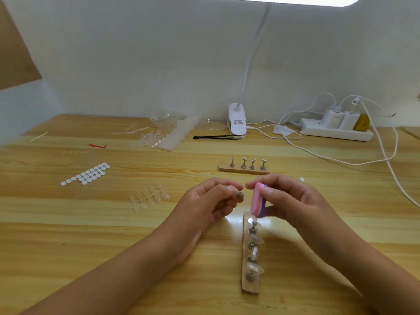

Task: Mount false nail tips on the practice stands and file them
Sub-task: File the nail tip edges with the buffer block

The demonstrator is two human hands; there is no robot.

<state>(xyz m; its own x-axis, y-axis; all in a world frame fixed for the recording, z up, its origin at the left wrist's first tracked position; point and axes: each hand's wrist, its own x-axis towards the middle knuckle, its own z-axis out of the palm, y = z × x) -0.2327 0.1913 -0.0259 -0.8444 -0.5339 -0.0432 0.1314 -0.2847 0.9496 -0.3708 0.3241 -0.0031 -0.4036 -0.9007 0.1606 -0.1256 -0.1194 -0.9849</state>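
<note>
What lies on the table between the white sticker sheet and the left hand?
A cluster of clear false nail tips, apart from both the white sticker sheet and the left hand, in the head view.

Glossy grained wood forms the bench (102, 235). The near stand (250, 288) is rough wood with metal pegs (250, 278), topped by clear shiny plastic nail tips (255, 267).

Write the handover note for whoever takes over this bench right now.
Left grip: pinches a small metal holder.
Right grip: holds the pink-and-purple buffer block beside it.
Near stand strip: clear tips mounted.
Far stand strip: four holders, tips not discernible.
Spare tips lie on the left.
Left to do: file the held piece, likely the rest too.
</note>
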